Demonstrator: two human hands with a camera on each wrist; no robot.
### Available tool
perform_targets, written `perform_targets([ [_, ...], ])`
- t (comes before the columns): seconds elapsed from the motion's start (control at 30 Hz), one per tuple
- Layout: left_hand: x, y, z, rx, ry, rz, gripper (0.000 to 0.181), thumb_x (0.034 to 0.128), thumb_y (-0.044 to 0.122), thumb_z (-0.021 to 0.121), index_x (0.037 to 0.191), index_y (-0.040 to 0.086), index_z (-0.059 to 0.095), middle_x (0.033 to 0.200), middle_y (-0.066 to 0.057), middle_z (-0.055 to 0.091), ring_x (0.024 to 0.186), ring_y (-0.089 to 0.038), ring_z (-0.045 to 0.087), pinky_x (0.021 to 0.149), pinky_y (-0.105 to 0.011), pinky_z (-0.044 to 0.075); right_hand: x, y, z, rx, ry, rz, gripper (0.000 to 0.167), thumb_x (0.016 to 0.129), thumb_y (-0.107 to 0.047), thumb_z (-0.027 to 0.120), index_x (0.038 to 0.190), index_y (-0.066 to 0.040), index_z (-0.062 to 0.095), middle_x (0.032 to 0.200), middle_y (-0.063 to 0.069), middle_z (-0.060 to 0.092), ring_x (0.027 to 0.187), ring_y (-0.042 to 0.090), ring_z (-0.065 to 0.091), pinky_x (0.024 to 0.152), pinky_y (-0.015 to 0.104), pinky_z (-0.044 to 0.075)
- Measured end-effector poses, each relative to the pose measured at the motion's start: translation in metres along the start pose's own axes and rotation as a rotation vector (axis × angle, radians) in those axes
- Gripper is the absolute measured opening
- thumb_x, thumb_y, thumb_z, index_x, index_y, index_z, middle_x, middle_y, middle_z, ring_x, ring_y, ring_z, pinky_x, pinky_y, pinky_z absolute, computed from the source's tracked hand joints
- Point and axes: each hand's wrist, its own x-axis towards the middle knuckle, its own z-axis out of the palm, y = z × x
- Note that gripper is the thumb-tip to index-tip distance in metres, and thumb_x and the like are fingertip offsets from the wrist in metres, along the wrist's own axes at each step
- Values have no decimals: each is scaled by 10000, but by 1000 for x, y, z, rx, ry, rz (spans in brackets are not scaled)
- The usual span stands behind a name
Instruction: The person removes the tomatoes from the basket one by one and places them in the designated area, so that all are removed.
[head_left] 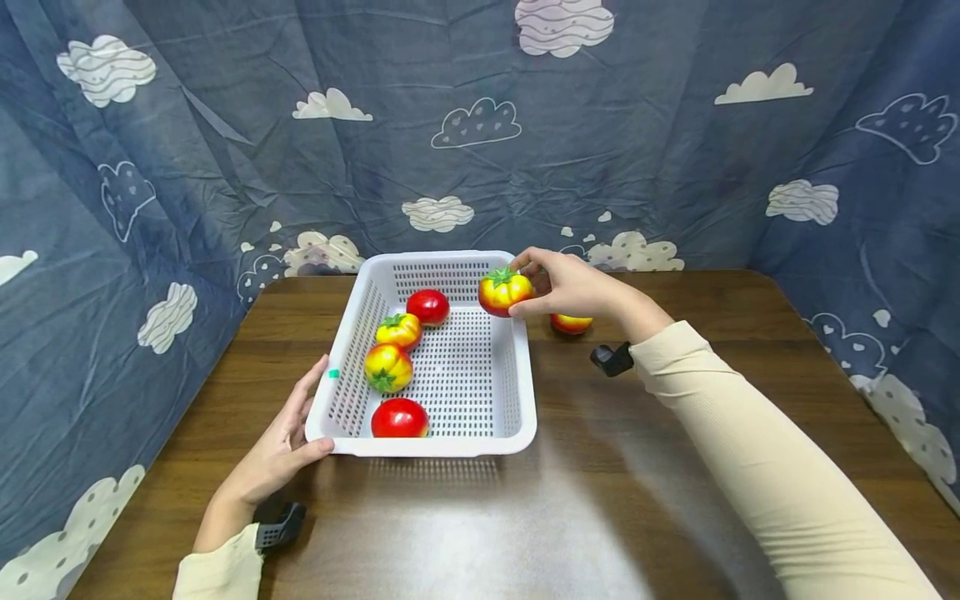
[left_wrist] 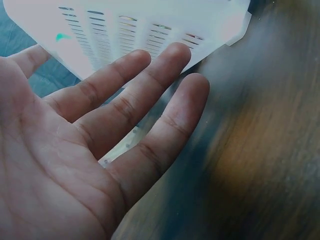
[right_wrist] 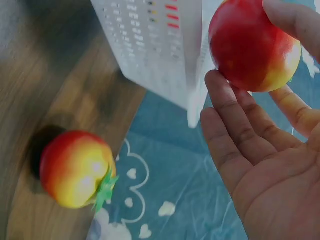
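White plastic basket point(head_left: 431, 447), slotted walls, on a brown wooden tabletop point(head_left: 465, 533); green sticker point(head_left: 333, 374) on the left rim. Contents, four, down the left half: far red tomato point(head_left: 428, 307); yellow-orange tomato point(head_left: 402, 332); yellow-red tomato point(head_left: 388, 365) just beside it, green top towards the near side; near red tomato point(head_left: 400, 418). Held tomato point(head_left: 502, 295), yellow above, red below, green top up: raised by the basket's far right corner, the right hand point(head_left: 570, 286) with its grip clamped on it — thumb one side, fingers the other. Loose tomato point(right_wrist: 77, 170), red and yellow, green top: on the tabletop right of the basket. Left hand point(head_left: 276, 440): at the near left corner, thumb at the rim; grip apart, fingers spread and nearly straight. Backdrop: dark blue curtain point(head_left: 420, 75), white clouds.
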Motion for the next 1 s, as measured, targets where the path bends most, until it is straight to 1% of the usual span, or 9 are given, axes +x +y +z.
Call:
perform_targets([
  [0.1, 0, 0, 0, 25, 6, -10, 996, 961, 20, 678, 1740, 227, 94, 1680, -368, 258, 1314, -5, 593, 992, -200, 544, -5, 7, -4, 6, 19, 23, 659, 900, -345, 874, 1432, -121, 557, 1401, 178, 640, 1204, 338, 674, 1102, 518, 525],
  [0.2, 0, -1, 0, 48, 16, -22, 994, 952, 8, 679, 1738, 237, 115, 1676, -360, 280, 1289, -5, 610, 982, -202, 550, -10, 13, -8, 33, 32, 45, 653, 908, -347, 870, 1434, -131, 548, 1400, 163, 626, 1213, 339, 679, 1108, 522, 528],
  [0.33, 0, -1, 0, 56, 20, -27, 998, 945, -2, 689, 1735, 237, 127, 1659, -374, 310, 1262, -20, 633, 964, -210, 562, -17, 21, -11, 46, 50, 59, 641, 926, -358, 853, 1428, -116, 537, 1406, 181, 622, 1215, 352, 681, 1104, 531, 531],
  [0.5, 0, -1, 0, 49, 16, -13, 1006, 935, -27, 696, 1731, 217, 133, 1622, -403, 351, 1240, -45, 656, 948, -222, 575, -23, 33, -14, 38, 77, 83, 624, 928, -338, 850, 1424, -118, 544, 1384, 182, 633, 1194, 365, 682, 1059, 524, 549],
  [0.67, 0, -1, 0, 49, 18, -14, 1009, 934, -19, 705, 1730, 221, 132, 1614, -406, 362, 1231, -54, 664, 940, -226, 581, -28, 43, -18, 64, 88, 96, 636, 936, -313, 843, 1443, -88, 533, 1391, 198, 617, 1219, 386, 669, 1082, 537, 537],
  [0.8, 0, -3, 0, 48, 18, -15, 1010, 931, -7, 708, 1729, 222, 134, 1611, -402, 369, 1225, -62, 670, 943, -223, 579, -34, 51, -24, 84, 102, 130, 673, 945, -342, 837, 1471, -83, 506, 1436, 206, 589, 1244, 394, 655, 1096, 553, 535],
  [1.0, 1, 0, 2, 40, 17, 6, 1009, 925, -18, 708, 1727, 210, 141, 1590, -419, 379, 1235, -61, 664, 952, -214, 570, -44, 66, -32, 112, 130, 163, 702, 947, -359, 834, 1487, -74, 487, 1484, 216, 574, 1275, 402, 633, 1125, 560, 512],
])
